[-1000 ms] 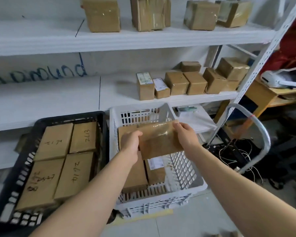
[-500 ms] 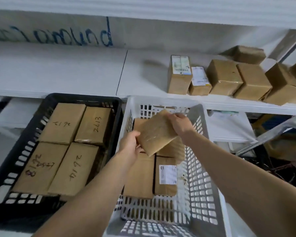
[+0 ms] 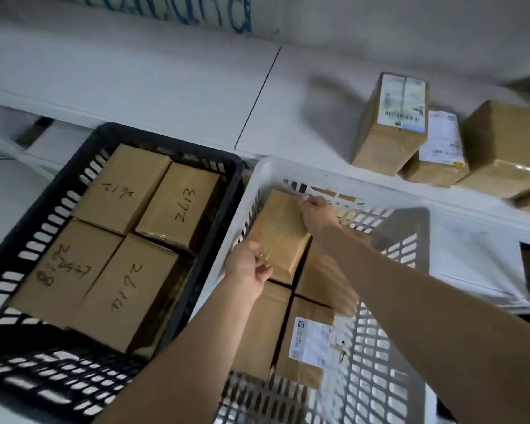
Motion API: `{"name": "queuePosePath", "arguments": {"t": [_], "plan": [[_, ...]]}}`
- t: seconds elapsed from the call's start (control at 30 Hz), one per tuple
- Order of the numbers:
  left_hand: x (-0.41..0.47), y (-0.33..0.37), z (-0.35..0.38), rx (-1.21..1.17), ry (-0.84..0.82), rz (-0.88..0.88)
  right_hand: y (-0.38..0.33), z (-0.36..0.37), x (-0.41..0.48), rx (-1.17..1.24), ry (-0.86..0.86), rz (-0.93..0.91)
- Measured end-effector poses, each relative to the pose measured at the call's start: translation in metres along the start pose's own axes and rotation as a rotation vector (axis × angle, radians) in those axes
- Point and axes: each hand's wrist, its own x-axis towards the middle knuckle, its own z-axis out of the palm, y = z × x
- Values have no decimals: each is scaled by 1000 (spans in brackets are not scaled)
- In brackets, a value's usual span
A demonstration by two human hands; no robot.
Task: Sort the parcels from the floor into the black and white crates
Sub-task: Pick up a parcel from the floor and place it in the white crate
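Both bare forearms reach away from the near side, converging. The left hand (image 3: 248,264) curls its fingers at the near end of a parcel (image 3: 280,231). The right hand (image 3: 317,211) pinches its far edge, knuckles up.

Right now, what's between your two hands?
In the head view, one brown parcel spans the gap: left hand grips its near corner, right hand its far edge, inside the white crate's far-left corner.

Single head view, close above, facing steeply down onto black crate (image 3: 58,191) and white crate (image 3: 257,179)
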Motion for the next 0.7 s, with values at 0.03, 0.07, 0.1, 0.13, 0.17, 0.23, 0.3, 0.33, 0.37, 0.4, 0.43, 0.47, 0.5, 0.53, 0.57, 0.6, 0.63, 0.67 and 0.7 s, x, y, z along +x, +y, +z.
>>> {"name": "queuePosePath", "arguments": {"t": [0.03, 0.07, 0.1, 0.13, 0.17, 0.23, 0.3, 0.33, 0.37, 0.4, 0.43, 0.47, 0.5, 0.53, 0.57, 0.6, 0.63, 0.67, 0.7], "plan": [[1, 0, 2, -10, 0, -3, 2, 3, 4, -11, 2, 0], [2, 0, 5, -23, -3, -8, 5, 5, 7, -18, 7, 2], [3, 0, 7, -42, -11, -13, 9, 6, 10, -14, 18, 5], [5, 1, 8, -59, -22, -15, 11, 7, 12, -2, 32, 11], [6, 2, 9, -70, -30, -14, 13, 7, 14, 17, 39, 16], [10, 3, 9, -72, -34, -12, 16, 7, 17, 74, 41, 29], [13, 3, 9, -59, -35, -17, 16, 7, 17, 118, 35, 55], [14, 4, 9, -47, -35, -22, 15, 7, 17, 123, 28, 66], [14, 4, 9, -33, -36, -26, 15, 7, 17, 127, 21, 74], [14, 5, 9, -23, -37, -32, 14, 6, 17, 133, 21, 77], [13, 5, 9, -9, -38, -37, 12, 4, 16, 140, 27, 73], [12, 6, 9, 9, -39, -40, 11, 2, 14, 144, 40, 63], [9, 7, 9, 28, -43, -41, 9, -2, 12, 145, 56, 50], [7, 9, 8, 43, -48, -41, 7, -5, 8, 150, 75, 36], [4, 11, 8, 60, -52, -42, 5, -9, 3, 164, 99, 20], [1, 13, 8, 84, -61, -42, 2, -14, -4, 189, 126, 4], [-3, 15, 9, 114, -82, -38, -2, -18, -13, 226, 153, -11], [-7, 19, 9, 149, -117, -26, -7, -21, -23, 273, 178, -27], [-13, 23, 10, 185, -163, -5, -11, -25, -33, 319, 201, -47]]}}
